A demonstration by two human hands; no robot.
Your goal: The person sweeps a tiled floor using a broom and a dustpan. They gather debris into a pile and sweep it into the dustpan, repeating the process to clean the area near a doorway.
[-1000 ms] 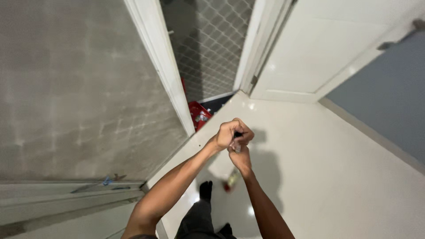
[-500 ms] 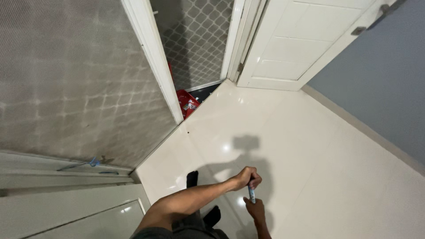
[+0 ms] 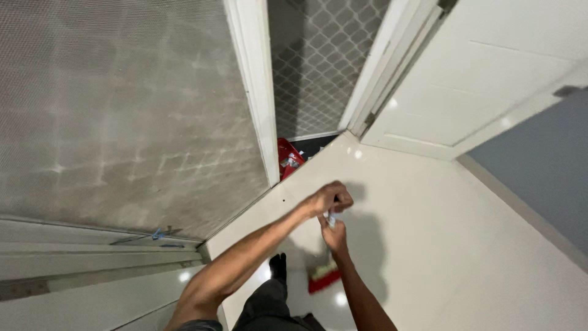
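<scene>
Both hands [image 3: 332,216] stacked on broom handle [image 3: 331,216]

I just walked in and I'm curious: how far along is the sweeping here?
The glossy white floor already looks clean; no dirt pile shows. In hand: the left hand and right hand both grip a broom handle, its red broom head down by the feet. Left: a small dark speck near the door frame.

Head view (steeply down), floorward
</scene>
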